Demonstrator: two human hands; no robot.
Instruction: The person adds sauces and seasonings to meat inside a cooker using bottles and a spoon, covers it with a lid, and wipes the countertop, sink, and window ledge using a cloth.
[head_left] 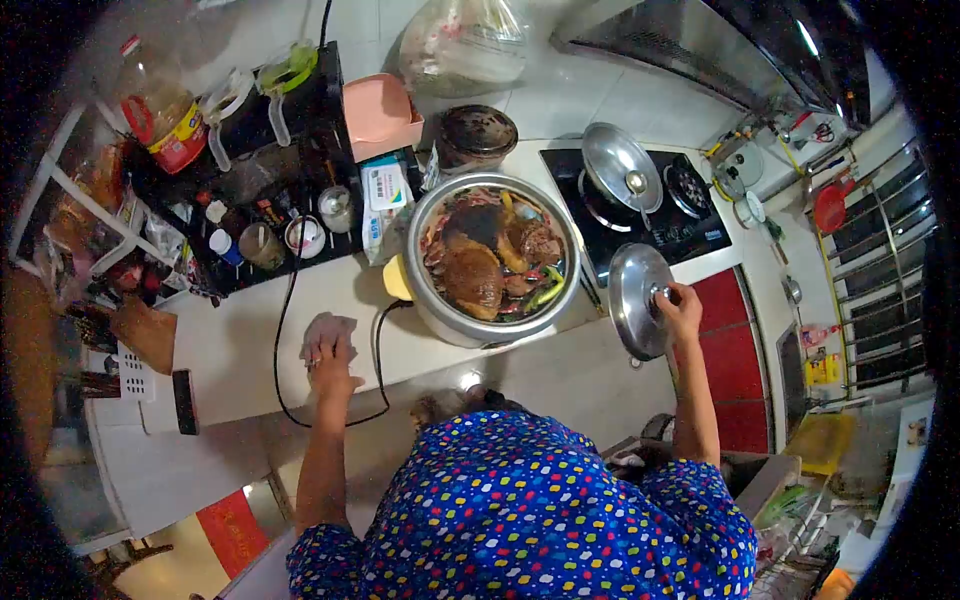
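head view: right fingers (pixel 676 297) pinch steel lid (pixel 632 308); left fingers (pixel 326 354) on greyish cloth (pixel 328 327), grip unclear; cooker pot (pixel 440 321) between. likely lid-off step; next move needs steady pinch.

The right hand (pixel 680 312) grips the knob of a tilted metal lid (pixel 632 285) beside the black cooktop (pixel 700 238), where a pan (pixel 606 150) holds a ladle (pixel 637 182). The left hand (pixel 332 375), thumb spread, rests on a greyish cloth (pixel 327 328) on the white desk (pixel 235 365). Between them stands an uncovered pot (pixel 432 312) full of browned meat (pixel 468 278).
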